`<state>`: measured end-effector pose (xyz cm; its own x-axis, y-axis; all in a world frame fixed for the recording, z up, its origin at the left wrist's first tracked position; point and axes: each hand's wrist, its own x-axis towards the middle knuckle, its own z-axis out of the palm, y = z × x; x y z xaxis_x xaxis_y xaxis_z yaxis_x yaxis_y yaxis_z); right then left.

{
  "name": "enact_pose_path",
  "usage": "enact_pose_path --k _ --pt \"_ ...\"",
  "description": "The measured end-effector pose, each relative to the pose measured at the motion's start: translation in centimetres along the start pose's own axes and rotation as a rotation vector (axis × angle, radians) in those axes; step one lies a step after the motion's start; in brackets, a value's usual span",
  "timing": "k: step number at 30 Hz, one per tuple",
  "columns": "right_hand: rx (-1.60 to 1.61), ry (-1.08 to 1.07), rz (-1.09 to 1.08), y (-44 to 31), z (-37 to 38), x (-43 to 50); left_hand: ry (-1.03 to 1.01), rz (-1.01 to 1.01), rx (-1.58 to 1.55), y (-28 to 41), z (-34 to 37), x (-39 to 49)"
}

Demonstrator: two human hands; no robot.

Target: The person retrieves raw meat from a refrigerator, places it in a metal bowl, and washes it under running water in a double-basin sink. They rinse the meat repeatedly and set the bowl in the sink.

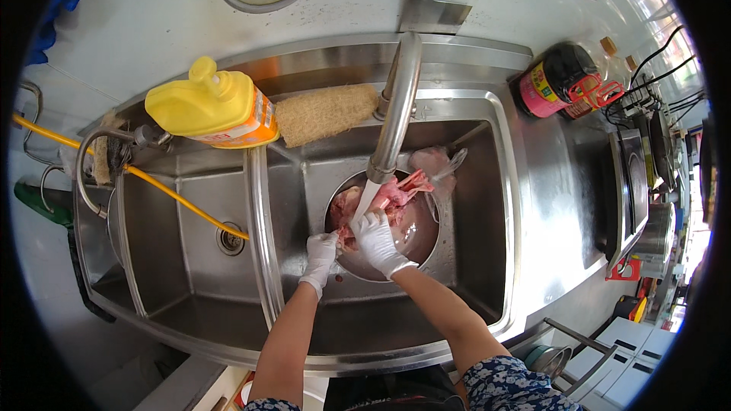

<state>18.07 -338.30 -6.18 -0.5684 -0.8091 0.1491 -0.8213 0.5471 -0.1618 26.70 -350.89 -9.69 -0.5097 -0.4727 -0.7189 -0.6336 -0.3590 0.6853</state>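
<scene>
A round metal bowl stands in the right-hand sink basin, with raw meat on bones and cloudy, pinkish water in it. From the curved faucet a white stream of water falls onto the meat. My left hand, in a white disposable glove, pinches a ragged end of the meat at the bowl's left rim. Gloved the same way, my right hand grips the meat beside the stream; its fingertips are partly hidden. Behind the bowl lies a knotted clear plastic bag with something pinkish inside.
A yellow jug and a loofah sit along the sink's back ledge. A yellow hose runs into the left basin's drain. Above the faucet, a cleaver hangs on the wall. Dark sauce bottles stand at the right.
</scene>
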Motion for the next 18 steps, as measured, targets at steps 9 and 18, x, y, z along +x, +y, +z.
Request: enact_pose_path --k 9,18 --pt "0.247 0.055 0.057 0.8 1.6 2.6 0.087 0.273 0.336 1.0 -0.2 4.0" --pt "0.538 -0.065 -0.119 3.7 -1.2 0.3 0.013 0.198 0.392 2.9 -0.4 6.0"
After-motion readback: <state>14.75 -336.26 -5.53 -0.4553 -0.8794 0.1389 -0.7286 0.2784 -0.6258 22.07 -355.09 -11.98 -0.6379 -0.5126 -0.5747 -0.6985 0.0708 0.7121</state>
